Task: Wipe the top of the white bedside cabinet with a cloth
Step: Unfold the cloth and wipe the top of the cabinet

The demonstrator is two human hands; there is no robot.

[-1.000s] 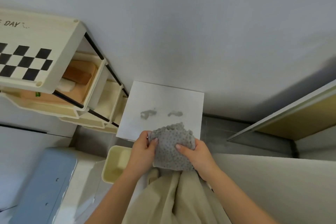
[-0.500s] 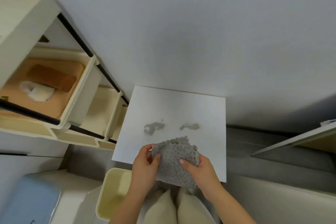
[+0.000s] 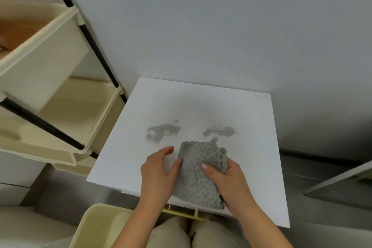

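Both hands (image 3: 159,173) nearer cabinet now

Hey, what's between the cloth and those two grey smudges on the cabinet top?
Nothing: in the head view, only bare white cabinet top separates the grey cloth from the left smudge and the right smudge.

Cabinet top (image 3: 251,110): white, marked by two dark grey smudges, one at 10 o'clock from the cloth (image 3: 161,131), one at 1 o'clock (image 3: 220,131), with a faint grey haze between and above them. Cloth (image 3: 198,175): mid grey, bumpy raised-dot pattern all over. Shelf bins (image 3: 50,62) at 9 o'clock: cream, on black rods (image 3: 40,125). Wall (image 3: 221,26): pale grey-blue. Handle (image 3: 181,212) at 6 o'clock: pale yellow. Trousers (image 3: 209,235): beige.
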